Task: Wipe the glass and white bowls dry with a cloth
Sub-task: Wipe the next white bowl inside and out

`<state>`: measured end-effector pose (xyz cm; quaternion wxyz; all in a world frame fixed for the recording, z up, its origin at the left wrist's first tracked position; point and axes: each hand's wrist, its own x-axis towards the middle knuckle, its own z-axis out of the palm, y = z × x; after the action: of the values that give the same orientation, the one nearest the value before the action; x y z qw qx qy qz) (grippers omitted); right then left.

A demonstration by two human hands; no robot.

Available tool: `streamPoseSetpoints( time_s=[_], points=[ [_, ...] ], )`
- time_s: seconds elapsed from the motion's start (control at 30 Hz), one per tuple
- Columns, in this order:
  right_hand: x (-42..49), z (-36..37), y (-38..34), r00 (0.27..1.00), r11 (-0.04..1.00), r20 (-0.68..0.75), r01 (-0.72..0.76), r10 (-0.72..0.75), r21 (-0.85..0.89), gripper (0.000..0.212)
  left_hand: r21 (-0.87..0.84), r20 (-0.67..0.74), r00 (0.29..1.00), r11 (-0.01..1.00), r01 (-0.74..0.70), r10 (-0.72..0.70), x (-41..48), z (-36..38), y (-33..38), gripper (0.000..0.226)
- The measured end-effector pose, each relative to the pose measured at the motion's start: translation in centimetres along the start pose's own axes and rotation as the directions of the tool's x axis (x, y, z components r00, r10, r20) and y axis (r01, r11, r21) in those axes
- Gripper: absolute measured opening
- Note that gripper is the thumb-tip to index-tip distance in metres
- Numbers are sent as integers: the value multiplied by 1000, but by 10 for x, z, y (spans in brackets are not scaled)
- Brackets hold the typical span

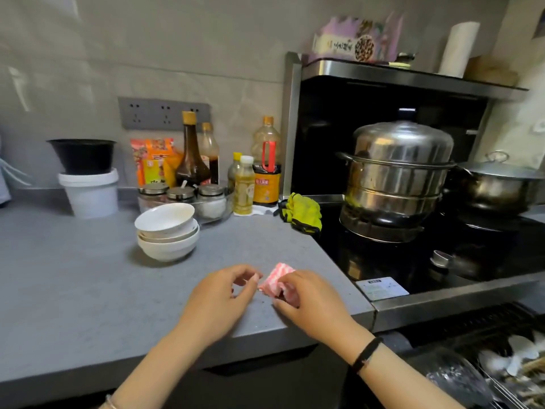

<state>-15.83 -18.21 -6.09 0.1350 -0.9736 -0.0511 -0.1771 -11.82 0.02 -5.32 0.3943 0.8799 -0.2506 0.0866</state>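
Observation:
A small folded pink-and-white striped cloth point(275, 280) lies near the front edge of the grey counter point(73, 290). My right hand point(306, 299) grips its right side with curled fingers. My left hand point(224, 296) has thumb and forefinger curled at the cloth's left corner, pinching it. A stack of three white bowls point(166, 231) stands upright on the counter behind and to the left of my hands, apart from them. A clear glass bowl point(460, 376) lies in the open rack at the bottom right.
Behind the bowls stand spice jars point(181, 196) in a glass dish, sauce and oil bottles point(265, 169) and a white tub point(90, 193) with a black bowl on top. On the black hob at right are a steel steamer pot point(395, 178), a wok point(498, 187) and a yellow glove point(302, 212).

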Motion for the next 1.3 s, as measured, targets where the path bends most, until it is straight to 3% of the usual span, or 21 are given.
streamPoseSetpoints(
  time_s=[0.17, 0.2, 0.27, 0.33, 0.4, 0.47, 0.57, 0.77, 0.87, 0.93, 1.03, 1.17, 1.3],
  points=[
    [11, 4, 0, 999, 993, -36, -40, 36, -109, 20, -105, -8, 1000, 994, 15, -16, 0, -5, -3, 13],
    [14, 4, 1, 997, 995, -47, -58, 54, -83, 19, -129, -11, 1000, 991, 20, -21, 0, -7, -2, 13],
    [21, 1, 3, 988, 978, -61, -128, 140, 163, 21, -196, -12, 1000, 981, 19, -22, 1, -11, -1, 15],
    [28, -10, -1, 971, 842, -39, -186, 237, 507, 30, -283, 16, 999, 958, 41, -39, 3, -15, 0, 24],
    [32, -24, -8, 953, 620, 80, -251, 291, 743, 32, -387, 77, 994, 917, 100, -76, 7, -20, 3, 32],
    [32, -34, -19, 934, 401, 241, -333, 262, 853, 26, -537, 115, 987, 829, 155, -110, 10, -25, 7, 23],
    [32, -38, -30, 912, 246, 356, -400, 203, 883, 25, -641, 99, 982, 744, 189, -164, 12, -37, 13, 8],
    [42, -29, -52, 829, 9, 558, -558, -40, 830, 35, -534, -35, 986, 837, 118, -161, 24, -57, -6, 8],
    [57, -19, -67, 829, -85, 558, -555, 22, 828, 18, -436, -260, 950, 899, 43, -172, 36, -71, -34, 10],
    [67, -14, -71, 832, -131, 551, -541, 62, 831, 19, -231, -391, 899, 966, 113, -199, 45, -82, -56, 37],
    [79, -9, -76, 838, -166, 540, -523, 76, 836, 17, -7, -366, 906, 974, 227, -214, 53, -95, -80, 57],
    [88, -2, -80, 840, -193, 539, -519, 67, 833, 24, 256, -331, 942, 956, 145, -55, 73, -91, -96, 64],
    [90, 0, -73, 840, -183, 532, -510, 104, 841, 30, 297, -380, 925, 947, 125, -3, 89, -87, -97, 33]
  ],
)
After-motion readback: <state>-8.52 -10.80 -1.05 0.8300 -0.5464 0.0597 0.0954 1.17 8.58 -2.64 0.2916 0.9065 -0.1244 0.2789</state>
